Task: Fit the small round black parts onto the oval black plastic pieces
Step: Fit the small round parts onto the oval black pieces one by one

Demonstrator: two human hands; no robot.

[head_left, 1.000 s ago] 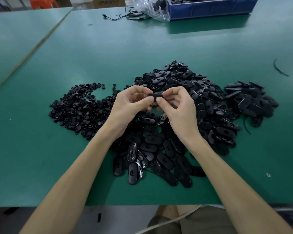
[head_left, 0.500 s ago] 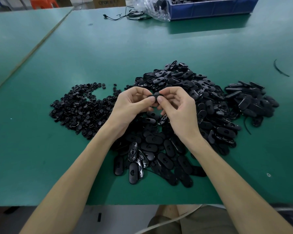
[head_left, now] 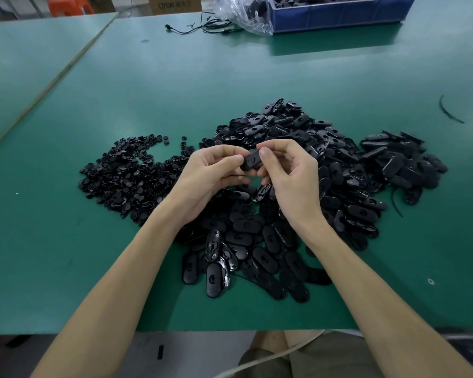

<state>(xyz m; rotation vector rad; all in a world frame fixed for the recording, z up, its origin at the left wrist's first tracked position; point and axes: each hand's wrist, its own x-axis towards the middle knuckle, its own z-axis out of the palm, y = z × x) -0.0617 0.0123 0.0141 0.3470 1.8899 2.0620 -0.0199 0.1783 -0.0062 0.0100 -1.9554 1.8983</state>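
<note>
Above the heap (head_left: 257, 241), our left hand (head_left: 210, 175) and right hand (head_left: 287, 173) pinch one oval piece (head_left: 250, 162) between curled fingertips (head_left: 264, 153). Our fingers hide its ends; its centre is unclear.

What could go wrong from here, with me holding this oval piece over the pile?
1. The left hand and right hand pinch the oval piece by fingertips above the pile of oval pieces; a slip might lose it among look-alikes.
2. Both forearms cross that pile, whose near pieces lie close to the table edge; a sweep could knock some off.
</note>
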